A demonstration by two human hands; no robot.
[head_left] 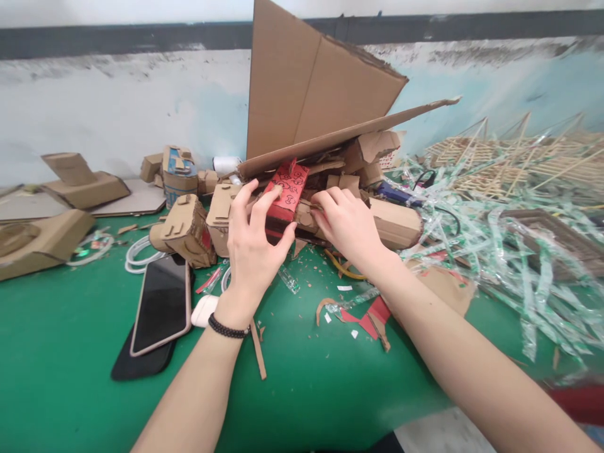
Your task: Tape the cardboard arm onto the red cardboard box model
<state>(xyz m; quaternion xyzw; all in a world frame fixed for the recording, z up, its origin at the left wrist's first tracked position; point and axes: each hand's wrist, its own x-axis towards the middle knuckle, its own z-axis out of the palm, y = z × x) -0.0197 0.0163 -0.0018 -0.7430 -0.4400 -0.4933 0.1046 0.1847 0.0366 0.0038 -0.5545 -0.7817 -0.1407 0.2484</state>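
My left hand (257,236) is spread over a red box with black drawings (291,189), fingers apart. Its thumb lies by the box's lower corner, and I cannot tell whether it touches. My right hand (346,217) has its fingers bent together at a small brown cardboard piece (307,217), right of the red box. Its fingertips are partly hidden by the hand. Beside the left hand stands a boxy cardboard part (219,211). A cardboard tube (396,223) lies behind the right wrist.
Large cardboard sheets (297,82) lean over the scrap pile. Clear-green tape strips (514,251) and a wooden stick frame (495,160) crowd the right. A phone (163,302), a white case (204,311) and cardboard models (80,185) are at left. Scraps litter the green table (302,390).
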